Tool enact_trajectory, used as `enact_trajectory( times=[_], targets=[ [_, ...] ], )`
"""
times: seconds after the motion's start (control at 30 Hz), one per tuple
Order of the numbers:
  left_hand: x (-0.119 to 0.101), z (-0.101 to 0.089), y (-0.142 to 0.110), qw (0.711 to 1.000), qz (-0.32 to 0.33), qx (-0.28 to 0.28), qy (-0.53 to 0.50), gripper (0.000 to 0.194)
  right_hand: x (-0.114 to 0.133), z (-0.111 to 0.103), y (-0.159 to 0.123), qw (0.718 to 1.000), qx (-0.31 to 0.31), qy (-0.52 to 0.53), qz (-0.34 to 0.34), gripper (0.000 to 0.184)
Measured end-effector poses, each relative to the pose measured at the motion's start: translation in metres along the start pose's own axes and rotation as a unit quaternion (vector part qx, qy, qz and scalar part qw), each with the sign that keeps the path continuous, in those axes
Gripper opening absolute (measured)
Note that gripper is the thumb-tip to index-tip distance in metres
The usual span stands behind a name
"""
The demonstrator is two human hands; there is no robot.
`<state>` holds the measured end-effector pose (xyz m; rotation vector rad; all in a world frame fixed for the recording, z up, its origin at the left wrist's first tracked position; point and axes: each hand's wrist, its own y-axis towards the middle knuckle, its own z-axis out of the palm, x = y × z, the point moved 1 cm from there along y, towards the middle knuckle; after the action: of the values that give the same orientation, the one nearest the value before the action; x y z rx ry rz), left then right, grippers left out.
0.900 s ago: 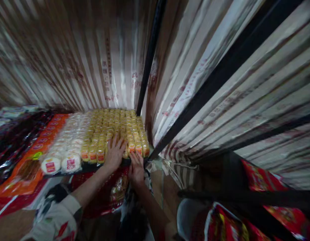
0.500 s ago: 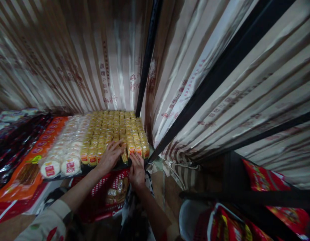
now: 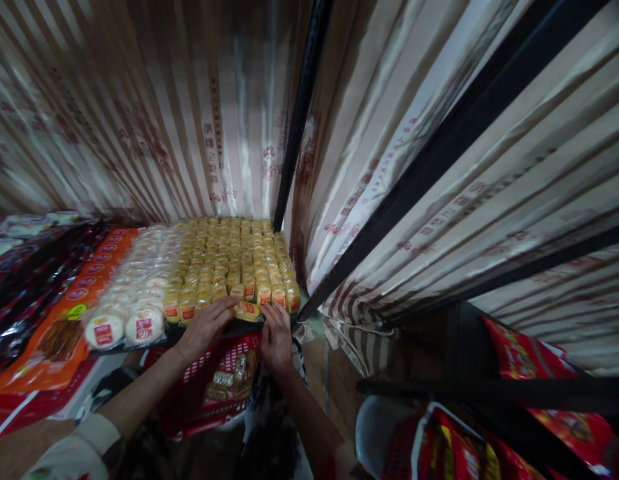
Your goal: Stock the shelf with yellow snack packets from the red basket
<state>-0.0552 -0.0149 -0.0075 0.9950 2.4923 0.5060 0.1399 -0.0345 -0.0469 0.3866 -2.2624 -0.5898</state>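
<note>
Your left hand (image 3: 204, 325) pinches 1 yellow packet (image 3: 247, 311) lying flat at the shelf's front edge, at 12 o'clock from the red basket (image 3: 217, 390). Your right hand (image 3: 276, 337), fingers loosely spread, touches that edge at the packet's 3 o'clock.

Left hand (image 3: 204, 325) fingers curled; right hand (image 3: 276, 333) flat, palm down.
</note>
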Motion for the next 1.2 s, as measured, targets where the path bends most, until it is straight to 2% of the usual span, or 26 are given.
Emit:
enact_trajectory(
  times=[0.13,0.43,0.53,0.63,0.77,0.87,0.93,1.07,1.13,1.2],
  targets=[
    [-0.002,0.002,-0.005,0.999,0.029,0.031,-0.012,0.028,0.004,-0.004,0.002,1.0,-0.006,-0.001,0.004,0.035],
    [-0.008,-0.006,0.0,0.99,0.047,0.121,-0.049,0.034,0.011,-0.012,0.002,1.0,0.013,0.0,-0.017,0.036],
    [-0.012,-0.011,0.006,0.988,0.043,0.134,-0.06,0.035,0.013,-0.016,0.003,0.999,0.043,0.015,-0.026,0.037],
    [-0.018,-0.018,0.014,0.986,0.041,0.139,-0.077,0.036,0.016,-0.02,0.003,0.994,0.09,0.039,-0.041,0.047],
    [-0.025,-0.026,0.023,0.988,0.064,0.119,-0.08,0.033,0.021,-0.022,0.0,0.992,0.109,0.065,-0.02,0.048],
    [-0.025,-0.026,0.025,0.992,0.068,0.089,-0.056,0.028,0.025,-0.023,-0.002,0.99,0.101,0.088,0.048,0.048],
    [-0.024,-0.024,0.026,0.998,0.034,0.048,-0.029,0.026,0.027,-0.023,-0.003,0.988,0.079,0.093,0.094,0.048],
    [-0.023,-0.024,0.029,0.993,-0.084,-0.038,0.068,0.025,0.029,-0.02,-0.001,0.985,0.036,0.075,0.151,0.051],
    [-0.023,-0.024,0.032,0.984,-0.132,-0.058,0.106,0.023,0.03,-0.017,0.002,0.985,0.018,0.048,0.164,0.051],
    [-0.023,-0.023,0.036,0.98,-0.15,-0.057,0.12,0.021,0.031,-0.014,0.005,0.987,0.0,0.011,0.158,0.05]
  ],
)
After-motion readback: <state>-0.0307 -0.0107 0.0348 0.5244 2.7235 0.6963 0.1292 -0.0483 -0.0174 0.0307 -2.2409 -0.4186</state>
